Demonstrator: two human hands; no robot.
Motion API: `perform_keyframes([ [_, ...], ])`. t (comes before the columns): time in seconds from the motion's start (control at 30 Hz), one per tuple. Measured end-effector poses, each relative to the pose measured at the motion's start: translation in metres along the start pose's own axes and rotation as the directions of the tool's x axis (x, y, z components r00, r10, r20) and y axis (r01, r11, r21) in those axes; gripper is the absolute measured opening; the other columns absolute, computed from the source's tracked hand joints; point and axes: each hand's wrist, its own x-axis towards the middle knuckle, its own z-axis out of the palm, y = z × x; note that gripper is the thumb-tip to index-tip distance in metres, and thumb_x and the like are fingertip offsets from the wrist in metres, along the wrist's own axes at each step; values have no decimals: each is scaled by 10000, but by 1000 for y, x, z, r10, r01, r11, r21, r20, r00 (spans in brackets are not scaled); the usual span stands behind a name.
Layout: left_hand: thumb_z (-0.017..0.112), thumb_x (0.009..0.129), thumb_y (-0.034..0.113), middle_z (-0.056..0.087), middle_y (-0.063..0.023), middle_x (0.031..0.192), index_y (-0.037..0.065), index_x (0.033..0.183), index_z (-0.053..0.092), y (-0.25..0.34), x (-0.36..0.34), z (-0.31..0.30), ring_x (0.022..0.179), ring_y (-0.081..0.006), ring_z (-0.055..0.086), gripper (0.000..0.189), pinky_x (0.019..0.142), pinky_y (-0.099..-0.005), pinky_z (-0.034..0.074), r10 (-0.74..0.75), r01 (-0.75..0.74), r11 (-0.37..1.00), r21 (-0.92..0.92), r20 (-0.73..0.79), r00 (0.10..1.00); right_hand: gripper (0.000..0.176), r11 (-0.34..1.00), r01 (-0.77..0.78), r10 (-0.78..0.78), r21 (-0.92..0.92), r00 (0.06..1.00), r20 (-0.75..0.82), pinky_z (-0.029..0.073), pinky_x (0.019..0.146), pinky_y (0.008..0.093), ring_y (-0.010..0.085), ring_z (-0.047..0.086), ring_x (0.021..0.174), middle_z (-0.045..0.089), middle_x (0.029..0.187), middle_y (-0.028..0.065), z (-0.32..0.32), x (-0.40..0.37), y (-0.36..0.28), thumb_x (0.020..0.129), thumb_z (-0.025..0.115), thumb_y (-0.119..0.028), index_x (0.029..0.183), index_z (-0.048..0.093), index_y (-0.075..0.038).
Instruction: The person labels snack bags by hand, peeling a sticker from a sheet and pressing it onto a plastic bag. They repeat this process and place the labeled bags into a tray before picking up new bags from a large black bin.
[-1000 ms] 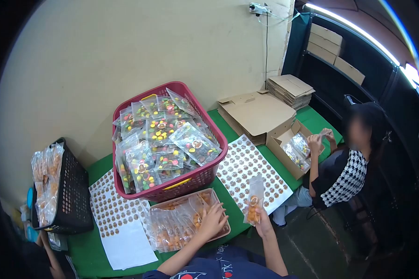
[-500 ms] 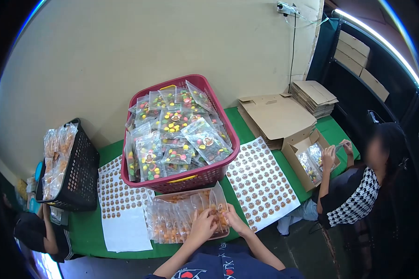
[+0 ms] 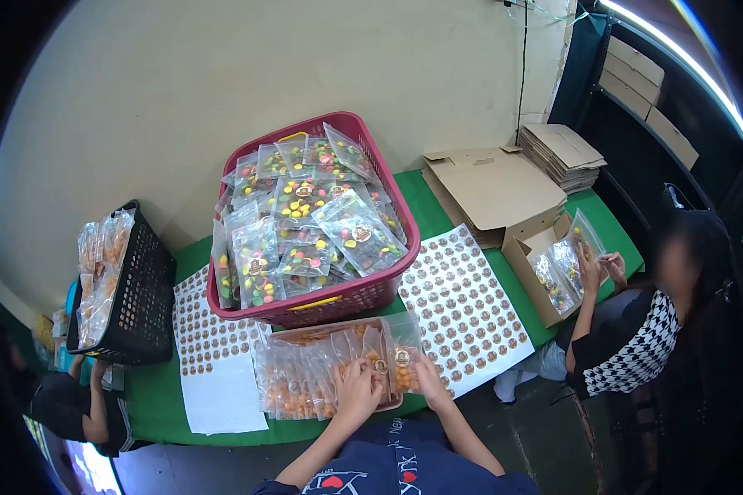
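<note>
A shallow tray (image 3: 285, 335) at the table's front edge holds a row of clear bags (image 3: 305, 384) filled with orange snacks. My right hand (image 3: 428, 383) grips a bag of orange snacks (image 3: 404, 373) with a round brown sticker, held over the tray's right end. Among the bags in the tray, my left hand (image 3: 360, 391) has its fingers curled on another stickered bag (image 3: 377, 353). Part of that bag is hidden behind the fingers.
Behind the tray stands a red basket (image 3: 305, 312) heaped with bags of colourful candies. Sticker sheets (image 3: 462, 305) lie either side. A black basket (image 3: 144, 297) is on the left. At right, a co-worker (image 3: 636, 330) handles bags above a cardboard box (image 3: 545, 307); another person (image 3: 66, 408) is at left.
My right hand has drawn a stickered bag rightward, away from the row. My left hand stays among the bags. The co-worker at right now holds a bag raised above the box.
</note>
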Motion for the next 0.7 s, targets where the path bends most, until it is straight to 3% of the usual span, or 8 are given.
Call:
perform_keyframes([
  [0.1, 561, 693, 154, 460, -101, 1079, 59, 784, 564, -2, -4, 3, 1075, -267, 429, 132, 965, -570, 165, -8, 8, 999, -33, -3, 1000, 343, 982, 64, -56, -177, 997, 48, 394, 806, 251, 119, 467, 963, 503, 1075, 65, 0, 2, 16, 836, 365, -82, 1159, 446, -1],
  [0.33, 557, 693, 161, 447, -103, 1104, 63, 812, 550, -4, -7, -2, 1097, -266, 411, 154, 978, -560, 142, -38, 38, 997, -71, 12, 999, 302, 997, -1, 0, -74, 1000, -10, 402, 783, 235, 105, 495, 892, 536, 997, 55, 8, -2, 24, 844, 378, -62, 1123, 469, 12],
  [0.43, 552, 695, 165, 449, -103, 1102, 62, 814, 549, 0, -5, -1, 1090, -266, 414, 157, 977, -559, 141, -40, 40, 998, -38, 9, 999, 295, 992, -12, 10, -127, 1000, -15, 403, 787, 239, 97, 493, 896, 534, 1002, 54, 10, -5, 12, 854, 382, -62, 1126, 467, 15],
  [0.63, 541, 703, 158, 456, -111, 1092, 62, 823, 553, 0, -6, 4, 1079, -264, 417, 154, 975, -554, 143, -25, 24, 999, -31, -37, 999, 304, 996, 57, -60, -62, 997, -52, 387, 827, 257, 139, 514, 932, 562, 1012, 105, 22, -11, -2, 839, 419, -61, 1126, 465, 27],
  [0.7, 539, 709, 156, 455, -115, 1100, 62, 832, 554, 0, -7, 4, 1086, -269, 412, 156, 974, -552, 146, -25, 24, 999, -37, -40, 999, 318, 987, 72, -78, -142, 996, -36, 384, 843, 282, 181, 519, 953, 551, 1024, 137, 26, -10, 4, 838, 424, -69, 1138, 454, 32],
])
